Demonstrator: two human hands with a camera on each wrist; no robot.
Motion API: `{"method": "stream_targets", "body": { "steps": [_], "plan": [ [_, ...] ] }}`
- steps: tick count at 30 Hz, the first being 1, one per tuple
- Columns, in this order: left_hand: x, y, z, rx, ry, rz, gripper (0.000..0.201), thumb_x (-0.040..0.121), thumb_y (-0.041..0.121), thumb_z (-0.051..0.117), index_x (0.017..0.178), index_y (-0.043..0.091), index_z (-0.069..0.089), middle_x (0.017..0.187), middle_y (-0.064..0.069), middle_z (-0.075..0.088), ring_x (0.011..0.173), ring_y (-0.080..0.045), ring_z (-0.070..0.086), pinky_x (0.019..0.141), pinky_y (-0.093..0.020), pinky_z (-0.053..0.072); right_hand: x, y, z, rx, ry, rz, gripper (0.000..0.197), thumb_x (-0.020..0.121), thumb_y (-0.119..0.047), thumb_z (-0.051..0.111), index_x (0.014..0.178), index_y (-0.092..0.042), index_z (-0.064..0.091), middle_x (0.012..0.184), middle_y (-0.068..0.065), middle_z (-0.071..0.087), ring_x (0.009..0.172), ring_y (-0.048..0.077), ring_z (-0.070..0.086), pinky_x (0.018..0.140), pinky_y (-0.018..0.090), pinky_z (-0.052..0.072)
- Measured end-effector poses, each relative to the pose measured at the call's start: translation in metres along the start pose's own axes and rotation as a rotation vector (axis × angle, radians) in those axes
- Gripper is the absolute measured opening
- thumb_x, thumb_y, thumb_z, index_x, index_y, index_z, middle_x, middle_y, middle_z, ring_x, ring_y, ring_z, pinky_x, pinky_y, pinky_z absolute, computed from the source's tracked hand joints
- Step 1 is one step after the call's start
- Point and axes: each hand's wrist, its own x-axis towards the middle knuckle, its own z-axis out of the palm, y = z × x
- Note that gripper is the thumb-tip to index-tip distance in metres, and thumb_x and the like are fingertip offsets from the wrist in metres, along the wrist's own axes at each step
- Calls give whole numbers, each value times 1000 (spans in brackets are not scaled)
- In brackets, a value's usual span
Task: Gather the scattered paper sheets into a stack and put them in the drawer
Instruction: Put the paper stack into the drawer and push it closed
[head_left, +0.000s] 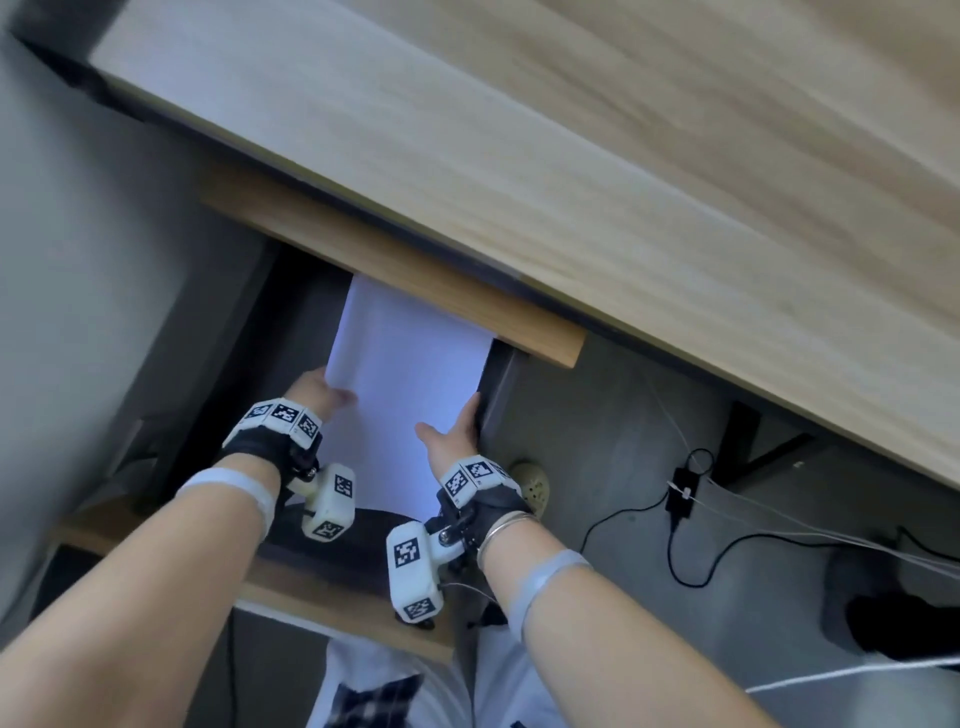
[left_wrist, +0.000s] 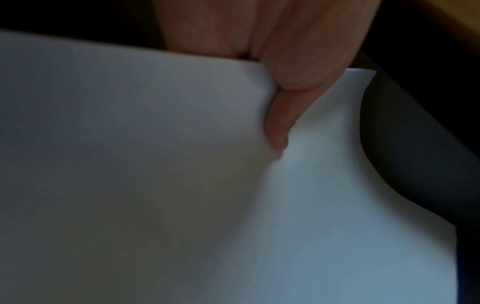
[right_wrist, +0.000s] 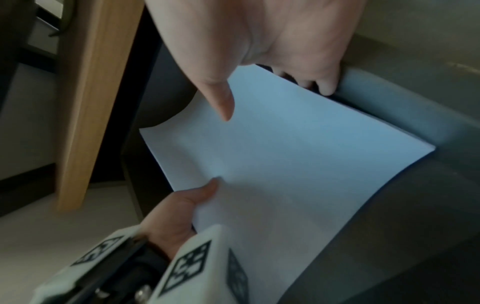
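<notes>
A stack of white paper sheets (head_left: 405, 364) hangs low over the open drawer, whose dark inside (head_left: 374, 540) shows behind its wooden front panel (head_left: 332, 603). My left hand (head_left: 322, 389) grips the stack's left edge, thumb (left_wrist: 280, 123) pressed on top so the sheets (left_wrist: 182, 185) bend. Along the right edge lies my right hand (head_left: 452, 431). Its fingers (right_wrist: 324, 86) curl down round the paper (right_wrist: 285, 154) against the drawer's grey side wall (right_wrist: 389, 107), and its thumb sticks out above the sheet. The stack's far end is hidden under a wooden rail (head_left: 395, 275).
The light wooden desk top (head_left: 571, 156) overhangs the drawer. Right of the drawer, on the grey floor, lie a black adapter (head_left: 680, 493) with cables and a pale shoe (head_left: 535, 486). My legs (head_left: 374, 696) stand close behind the drawer front.
</notes>
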Motion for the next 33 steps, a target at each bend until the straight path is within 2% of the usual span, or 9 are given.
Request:
{"method": "stream_targets", "body": {
  "steps": [6,12,18,22,24,26,28,30,33],
  "plan": [
    [13,9,4,15,24,2,39,87,3,59,125,-5,54,125,-26,59,112,-39,59,85,-31,41,6,5,-2,-73,-39,-72,79,93,-23,51,150,-31,-3,160,-4,-10,148,21,5,119,38,16],
    [18,17,12,41,81,-24,39,89,7,58,122,-13,51,126,-31,57,92,-30,56,95,-40,43,11,15,-2,-19,11,-217,62,92,-7,47,146,-29,26,159,-11,-5,148,12,8,116,28,25],
    [27,11,13,23,88,-47,43,86,10,62,123,-9,52,125,-27,59,114,-39,57,95,-39,44,12,14,-7,205,93,-240,58,91,9,40,139,-22,42,159,-13,2,146,7,13,62,-6,39],
    [31,5,12,-21,129,18,50,81,6,64,128,0,50,125,-23,61,112,-38,60,96,-41,47,10,13,-9,284,113,-251,55,90,13,36,133,-18,50,158,-11,10,143,7,23,55,-5,40],
    [30,2,14,-10,172,65,53,79,5,63,130,6,47,124,-20,61,111,-37,60,91,-38,47,11,13,-12,294,140,-240,55,88,15,32,126,-17,57,156,-10,22,127,4,45,52,-2,40],
    [27,1,16,5,215,82,55,79,6,61,130,13,44,122,-18,61,108,-37,60,85,-34,46,10,13,-18,285,176,-238,56,87,15,29,117,-17,64,149,-11,37,87,-2,63,47,1,38],
    [27,0,17,24,248,98,57,79,5,60,133,13,42,124,-19,60,111,-38,59,88,-37,46,10,12,-25,265,185,-252,54,87,15,27,112,-13,66,141,-7,49,88,7,66,54,-1,41],
    [29,1,18,41,268,128,58,79,3,61,134,8,42,130,-21,56,118,-38,54,97,-40,45,8,8,-31,268,187,-270,50,87,16,28,103,-12,66,129,5,60,106,13,63,82,9,47],
    [27,2,17,99,275,77,63,81,11,63,139,11,38,138,-24,45,127,-40,45,105,-44,39,2,-1,-39,249,182,-265,42,87,13,30,90,-13,62,102,8,65,81,9,62,86,28,49]
  ]
}}
